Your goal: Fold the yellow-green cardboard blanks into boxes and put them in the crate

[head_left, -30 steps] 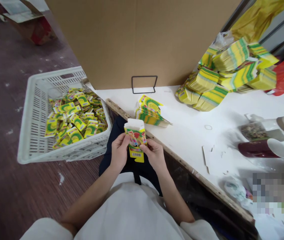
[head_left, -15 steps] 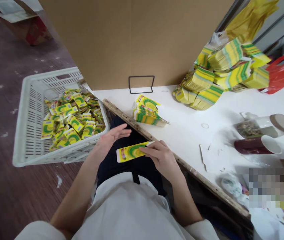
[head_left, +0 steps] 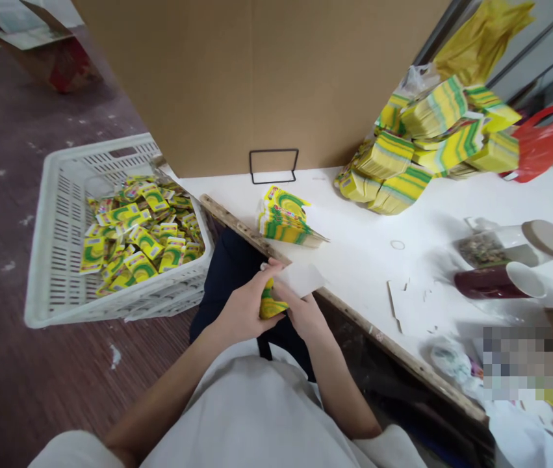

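Observation:
In front of my waist, a yellow-and-green printed card packet (head_left: 270,303) is bent between my hands, with its plain white part (head_left: 301,278) turned up toward the table. My left hand (head_left: 241,311) closes around the packet's printed side. On the other side, my right hand (head_left: 308,317) pinches it near the white part. Fingers cover much of the packet. Just beyond the hands, a fanned stack of matching flat packets (head_left: 283,218) lies on the white table (head_left: 349,250). To the left, a white plastic crate (head_left: 37,260) holds many small folded yellow-green packets (head_left: 142,240).
A large cardboard sheet (head_left: 251,84) stands behind a black wire stand (head_left: 273,166). Bundled packets (head_left: 393,156) are heaped at the back right beside a red plastic bag (head_left: 544,146). A maroon cup (head_left: 481,281) and a lidded jar (head_left: 510,244) lie on the right.
My left hand has come from the crate side to the packet and closed on it. The packet, previously flat in my right hand, is now bent with its white side showing.

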A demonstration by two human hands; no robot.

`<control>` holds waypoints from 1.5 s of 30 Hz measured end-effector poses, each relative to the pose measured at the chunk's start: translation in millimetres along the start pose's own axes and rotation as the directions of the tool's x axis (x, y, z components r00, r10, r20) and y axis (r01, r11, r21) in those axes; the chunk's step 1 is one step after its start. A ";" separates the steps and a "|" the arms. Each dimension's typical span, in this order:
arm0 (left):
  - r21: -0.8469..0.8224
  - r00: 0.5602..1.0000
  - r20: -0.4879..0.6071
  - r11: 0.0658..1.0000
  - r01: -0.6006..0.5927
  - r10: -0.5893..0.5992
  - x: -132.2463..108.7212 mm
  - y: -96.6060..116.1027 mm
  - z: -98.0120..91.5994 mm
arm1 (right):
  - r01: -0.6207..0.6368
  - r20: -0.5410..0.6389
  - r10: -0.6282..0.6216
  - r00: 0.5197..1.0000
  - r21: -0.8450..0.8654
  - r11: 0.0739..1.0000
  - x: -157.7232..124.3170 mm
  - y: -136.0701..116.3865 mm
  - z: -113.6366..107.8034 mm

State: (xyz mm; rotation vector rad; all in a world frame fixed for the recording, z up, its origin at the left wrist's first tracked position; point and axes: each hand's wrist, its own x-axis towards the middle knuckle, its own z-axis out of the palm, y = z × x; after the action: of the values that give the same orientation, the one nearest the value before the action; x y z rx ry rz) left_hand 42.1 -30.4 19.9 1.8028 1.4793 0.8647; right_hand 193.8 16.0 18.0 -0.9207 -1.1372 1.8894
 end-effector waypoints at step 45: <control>-0.809 0.692 -0.489 0.573 -0.133 -0.531 1.1 -39.8 -24.9 | 0.378 0.055 -0.425 0.904 -0.571 0.729 38.1 -21.4 -34.9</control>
State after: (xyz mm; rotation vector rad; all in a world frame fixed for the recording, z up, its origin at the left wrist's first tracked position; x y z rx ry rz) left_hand -0.3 -21.2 2.1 0.5495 1.2964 1.8551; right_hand 210.3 69.5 17.6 -0.9464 -1.7450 1.1522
